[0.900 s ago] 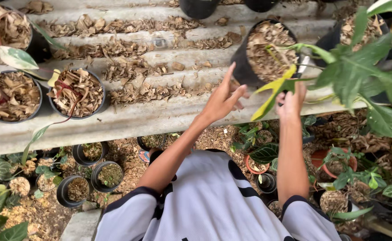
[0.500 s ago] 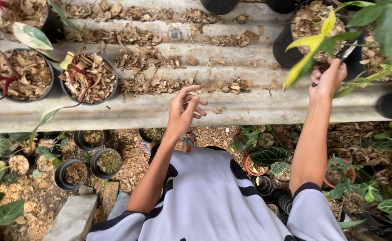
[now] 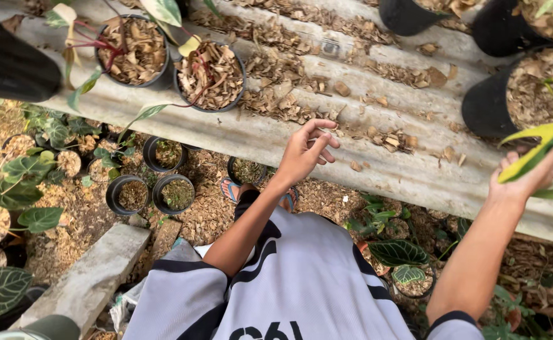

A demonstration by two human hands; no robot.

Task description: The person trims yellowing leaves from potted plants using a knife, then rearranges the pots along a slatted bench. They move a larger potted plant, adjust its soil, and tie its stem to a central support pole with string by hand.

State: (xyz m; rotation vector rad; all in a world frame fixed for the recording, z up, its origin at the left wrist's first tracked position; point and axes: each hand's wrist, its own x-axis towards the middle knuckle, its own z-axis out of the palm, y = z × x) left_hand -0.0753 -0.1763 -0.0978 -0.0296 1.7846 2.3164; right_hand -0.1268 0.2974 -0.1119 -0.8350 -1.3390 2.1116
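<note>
A person leans over a corrugated grey counter (image 3: 276, 141) strewn with dry bark chips. Their left hand (image 3: 304, 154) hovers just above its front edge, fingers (image 3: 321, 133) loosely curled and apart, holding nothing. At three o'clock, the right hand (image 3: 525, 176) reaches a yellow-green leaf (image 3: 541, 141); the leaf hides its fingers, so I cannot tell their grip. The leaf hangs in front of a black pot (image 3: 487, 104) filled with bark. Two more black pots (image 3: 210, 75) stand at eleven o'clock.
</note>
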